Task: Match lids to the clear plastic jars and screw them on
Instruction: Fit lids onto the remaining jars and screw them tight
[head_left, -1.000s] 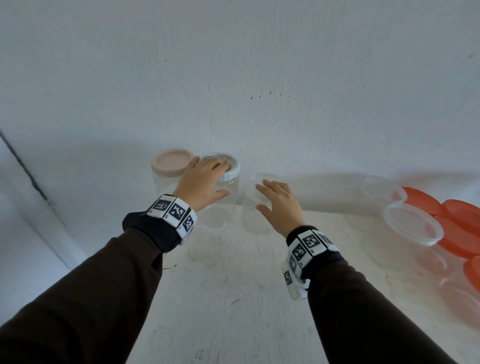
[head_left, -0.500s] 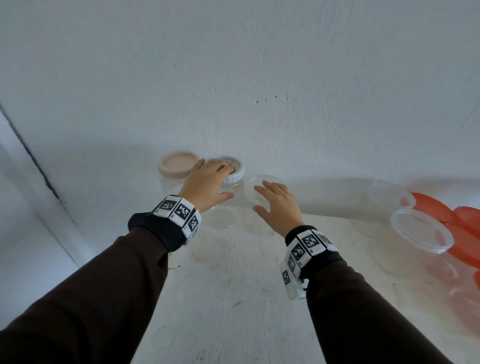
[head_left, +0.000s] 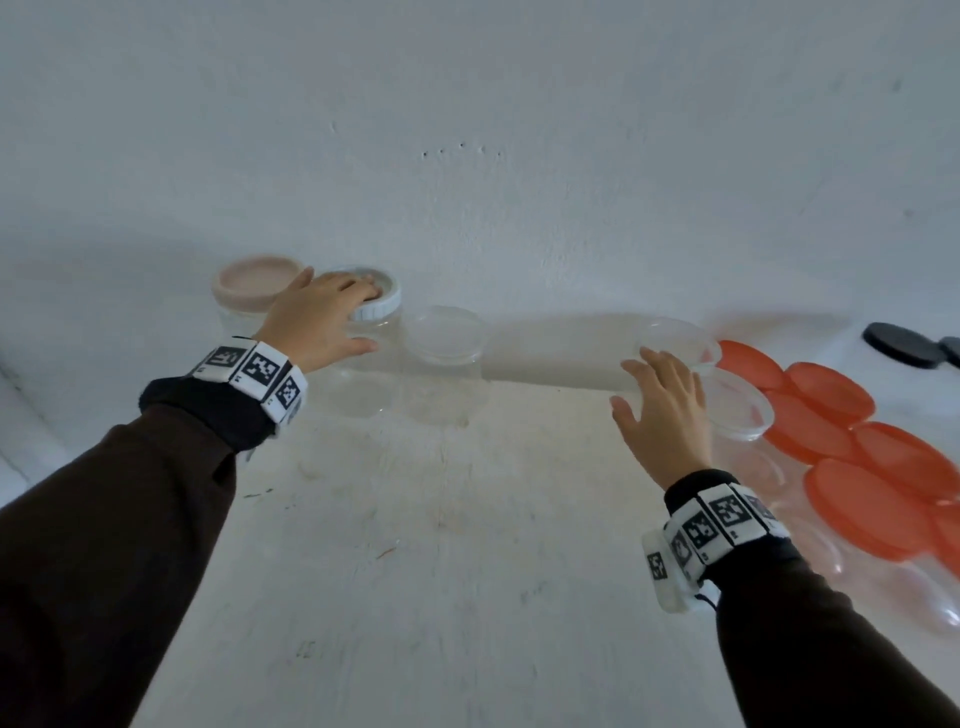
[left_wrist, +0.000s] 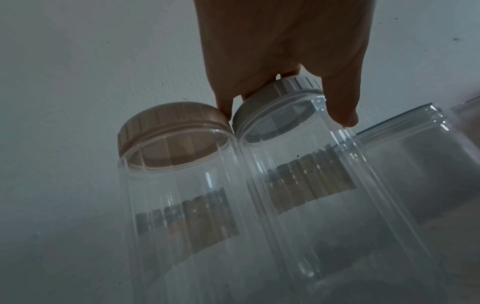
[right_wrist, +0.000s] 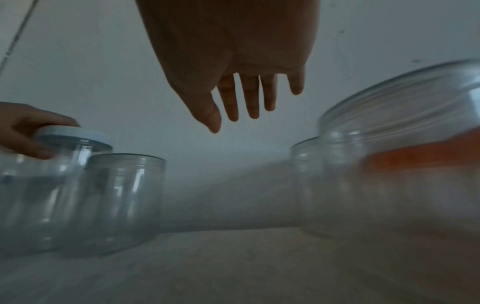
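My left hand (head_left: 327, 322) grips the white ribbed lid (head_left: 383, 305) from above, where it sits on a clear jar (head_left: 363, 384) at the back left; in the left wrist view fingers and thumb wrap that lid (left_wrist: 283, 90). Touching this jar on the left is a jar with a pink lid (head_left: 254, 283). On its right stands a clear jar without a lid (head_left: 447, 353). My right hand (head_left: 662, 410) hovers open with fingers spread, holding nothing, beside two wide lidless jars (head_left: 680, 338) (head_left: 740, 413).
Several orange lids (head_left: 831, 395) lie overlapping at the right, on and around more clear jars. Two dark lids (head_left: 893, 338) lie at the far right near the white wall (head_left: 467, 130). The white tabletop (head_left: 441, 545) spreads in front of the jars.
My right hand has left the lidless narrow jar and moved right to the wide jars. My left hand stays on the white lid. The view has turned to the right.
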